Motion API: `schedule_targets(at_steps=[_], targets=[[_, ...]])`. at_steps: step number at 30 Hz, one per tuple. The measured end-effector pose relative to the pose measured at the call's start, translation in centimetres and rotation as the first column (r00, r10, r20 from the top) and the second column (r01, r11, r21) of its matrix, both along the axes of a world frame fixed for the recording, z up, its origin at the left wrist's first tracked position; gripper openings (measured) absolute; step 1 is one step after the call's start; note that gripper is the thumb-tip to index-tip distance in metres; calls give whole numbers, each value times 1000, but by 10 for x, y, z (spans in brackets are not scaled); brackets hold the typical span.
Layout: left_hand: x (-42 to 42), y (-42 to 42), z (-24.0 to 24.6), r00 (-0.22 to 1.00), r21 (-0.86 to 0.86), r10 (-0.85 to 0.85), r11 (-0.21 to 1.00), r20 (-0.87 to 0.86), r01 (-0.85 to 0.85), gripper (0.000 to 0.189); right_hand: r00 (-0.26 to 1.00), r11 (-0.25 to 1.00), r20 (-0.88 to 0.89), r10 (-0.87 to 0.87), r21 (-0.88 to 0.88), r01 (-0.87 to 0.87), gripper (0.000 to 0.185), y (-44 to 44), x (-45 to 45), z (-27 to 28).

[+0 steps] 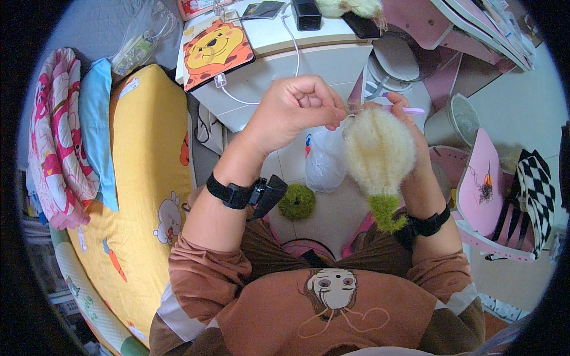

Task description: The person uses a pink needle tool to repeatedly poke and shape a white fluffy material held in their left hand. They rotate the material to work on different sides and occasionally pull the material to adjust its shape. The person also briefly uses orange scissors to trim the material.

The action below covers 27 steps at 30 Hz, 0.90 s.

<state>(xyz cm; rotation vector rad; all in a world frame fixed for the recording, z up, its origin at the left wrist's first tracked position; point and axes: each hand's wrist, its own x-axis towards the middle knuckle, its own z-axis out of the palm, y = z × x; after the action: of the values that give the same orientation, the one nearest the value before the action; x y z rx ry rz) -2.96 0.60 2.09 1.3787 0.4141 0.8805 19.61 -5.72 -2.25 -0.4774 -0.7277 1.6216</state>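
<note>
Fluffy cream crochet work [378, 151] with a green curled tip [386, 211] hangs from my right hand [407, 129], whose fingers also hold a lilac-handled crochet hook [412, 110]. My left hand [307, 102] is beside the upper left edge of the work, thumb and forefinger pinched together near a thin pale strand that is hard to make out. Part of my right hand is hidden behind the cream piece. Below, between my knees and the cabinet, lies a round ball of fuzzy green yarn [297, 202] next to a white plastic bag [326, 160].
A white cabinet [276, 66] stands ahead with a cartoon-covered tablet case [218, 51] and a charging cable. At left is a bed with a yellow cover [138, 147]. A grey bin [452, 120] and a pink chair-like panel [481, 182] are at right.
</note>
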Motion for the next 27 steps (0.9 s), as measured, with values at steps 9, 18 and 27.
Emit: schedule_targets(at_steps=[9,18,27], targets=[[5,-5,0,998,-3,-19,1000,-59,19,15,998,1000,61,-14,16,13,31,-3,-2,0],[1,-1,1,999,-20,-22,1000,-45,21,16,1000,1000,14,4,21,-4,32,1,1,-5],[1,0,-1,987,142,64,989,-144,-43,8,1000,1000,6,4,30,-4,31,1,1,1]])
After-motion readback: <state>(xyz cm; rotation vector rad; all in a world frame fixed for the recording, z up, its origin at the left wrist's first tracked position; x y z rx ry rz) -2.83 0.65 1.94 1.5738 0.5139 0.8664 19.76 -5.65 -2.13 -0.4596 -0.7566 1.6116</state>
